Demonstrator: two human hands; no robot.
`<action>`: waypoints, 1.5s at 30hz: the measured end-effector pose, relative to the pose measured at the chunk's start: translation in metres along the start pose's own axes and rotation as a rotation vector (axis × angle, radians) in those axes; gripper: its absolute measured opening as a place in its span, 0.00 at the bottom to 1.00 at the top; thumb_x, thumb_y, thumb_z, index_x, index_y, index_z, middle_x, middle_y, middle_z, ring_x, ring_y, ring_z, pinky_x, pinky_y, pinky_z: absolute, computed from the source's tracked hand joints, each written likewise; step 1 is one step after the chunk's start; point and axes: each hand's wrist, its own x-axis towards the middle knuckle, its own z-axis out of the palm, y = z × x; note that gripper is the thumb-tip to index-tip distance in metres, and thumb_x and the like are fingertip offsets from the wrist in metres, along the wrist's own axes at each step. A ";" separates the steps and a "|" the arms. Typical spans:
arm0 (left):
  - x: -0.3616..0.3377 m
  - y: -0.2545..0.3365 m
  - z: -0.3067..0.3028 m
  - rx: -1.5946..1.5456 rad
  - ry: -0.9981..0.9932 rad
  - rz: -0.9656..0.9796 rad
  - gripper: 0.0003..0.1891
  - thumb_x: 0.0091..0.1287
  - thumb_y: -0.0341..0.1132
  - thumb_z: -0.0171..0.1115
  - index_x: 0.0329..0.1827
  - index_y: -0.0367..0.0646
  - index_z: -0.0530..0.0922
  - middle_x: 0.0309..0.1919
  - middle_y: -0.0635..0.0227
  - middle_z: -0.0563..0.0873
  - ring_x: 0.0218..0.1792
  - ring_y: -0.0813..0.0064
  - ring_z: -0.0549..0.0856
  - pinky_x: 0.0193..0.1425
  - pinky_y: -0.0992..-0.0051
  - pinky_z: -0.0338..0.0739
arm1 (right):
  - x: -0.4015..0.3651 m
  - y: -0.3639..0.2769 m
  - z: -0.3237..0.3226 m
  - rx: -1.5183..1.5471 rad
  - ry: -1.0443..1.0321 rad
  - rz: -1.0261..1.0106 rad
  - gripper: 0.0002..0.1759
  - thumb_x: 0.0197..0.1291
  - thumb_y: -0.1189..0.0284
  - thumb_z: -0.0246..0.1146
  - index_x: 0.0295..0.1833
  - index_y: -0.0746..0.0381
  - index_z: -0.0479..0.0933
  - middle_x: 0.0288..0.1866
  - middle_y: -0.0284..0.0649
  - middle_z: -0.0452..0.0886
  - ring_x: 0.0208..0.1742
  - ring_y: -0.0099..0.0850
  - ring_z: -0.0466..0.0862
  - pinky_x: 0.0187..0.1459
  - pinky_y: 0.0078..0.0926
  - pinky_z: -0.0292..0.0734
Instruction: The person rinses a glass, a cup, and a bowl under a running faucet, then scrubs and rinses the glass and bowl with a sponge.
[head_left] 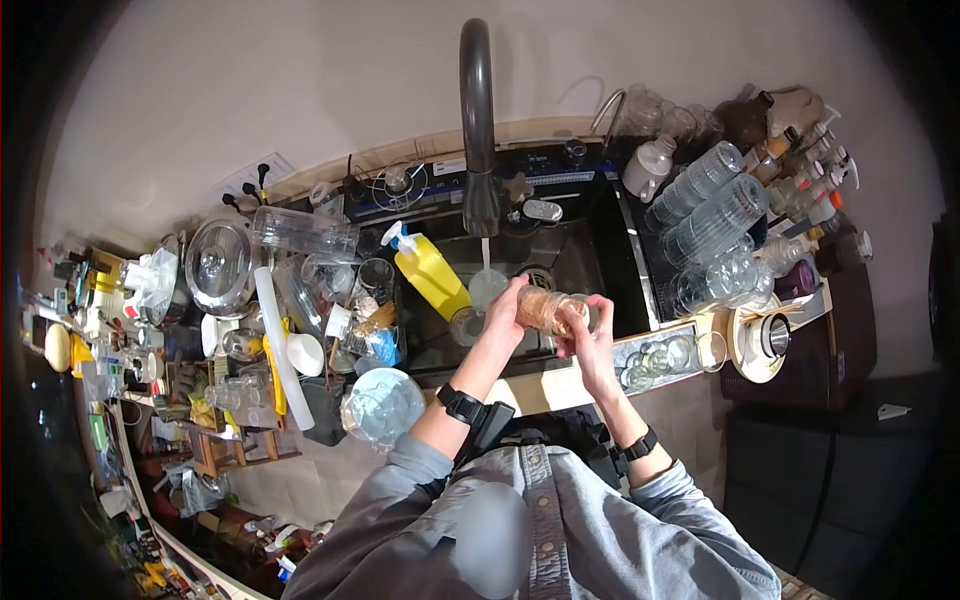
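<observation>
Over the front of the dark sink [585, 262], a clear drinking glass [545, 309] lies tilted sideways between my hands. My left hand [506, 314] is closed around its left end, and skin tones show through the wall. At the other end, my right hand [590, 340] grips the glass with bent fingers, some hidden behind it. Just beyond my left hand, water from the black faucet [480, 190] runs down onto another clear glass [488, 286]. A yellow pump bottle [433, 277] leans to the left of it, near a further glass [466, 326] in the sink.
Stacked clear glasses [715, 220] crowd the right counter, near a white jug [650, 167]. A tray of small glasses [655, 360] sits along the front right edge. To the left are a clear bucket [383, 407], a round metal lid [220, 265] and much kitchenware.
</observation>
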 end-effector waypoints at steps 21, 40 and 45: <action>-0.011 0.008 0.013 0.301 0.004 0.165 0.08 0.55 0.29 0.70 0.35 0.37 0.82 0.29 0.68 0.84 0.29 0.77 0.81 0.32 0.75 0.77 | 0.012 0.047 -0.007 -0.794 -0.425 -0.652 0.32 0.50 0.77 0.63 0.64 0.64 0.66 0.42 0.51 0.80 0.42 0.45 0.82 0.45 0.39 0.78; -0.014 -0.012 0.035 -0.009 0.217 0.426 0.08 0.59 0.34 0.67 0.36 0.39 0.81 0.30 0.70 0.82 0.30 0.78 0.80 0.36 0.75 0.75 | 0.027 0.060 -0.028 -0.238 -0.188 -0.108 0.29 0.74 0.54 0.36 0.63 0.67 0.65 0.55 0.46 0.76 0.52 0.32 0.77 0.49 0.27 0.73; -0.058 -0.011 0.050 0.294 0.265 0.812 0.09 0.59 0.32 0.67 0.38 0.37 0.80 0.35 0.69 0.83 0.37 0.77 0.79 0.43 0.74 0.75 | 0.026 0.039 0.007 -0.478 0.068 -0.239 0.33 0.74 0.52 0.39 0.61 0.75 0.65 0.56 0.52 0.75 0.57 0.36 0.75 0.59 0.30 0.67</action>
